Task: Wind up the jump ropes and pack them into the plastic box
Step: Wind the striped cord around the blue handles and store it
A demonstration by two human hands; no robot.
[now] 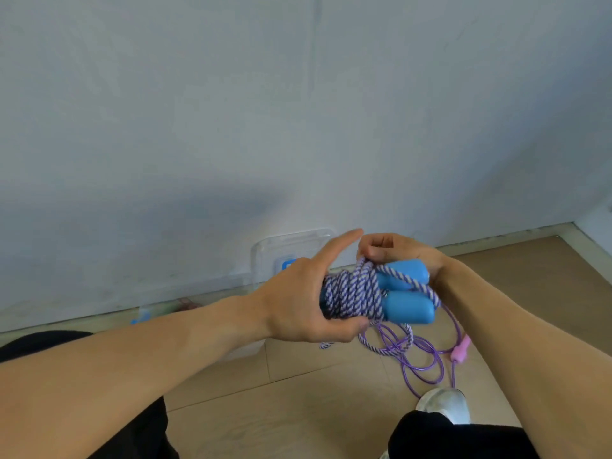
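I hold a jump rope with two blue handles (409,303) and a purple-and-white braided cord (352,293) wound around them. My left hand (308,293) grips the wound end of the bundle, index finger stretched out. My right hand (394,251) pinches a strand of the cord at the top of the bundle. A loose tail of the braided cord (387,346) hangs under the bundle. A second jump rope lies on the floor below: thin purple cord (427,366) with a pink handle (461,351). The clear plastic box (195,293) stands against the wall, mostly hidden by my left arm.
A clear lid (291,250) with a blue latch leans on the grey wall behind my hands. The floor is tan tile. My white shoe (443,404) and dark trouser legs are at the bottom of the view.
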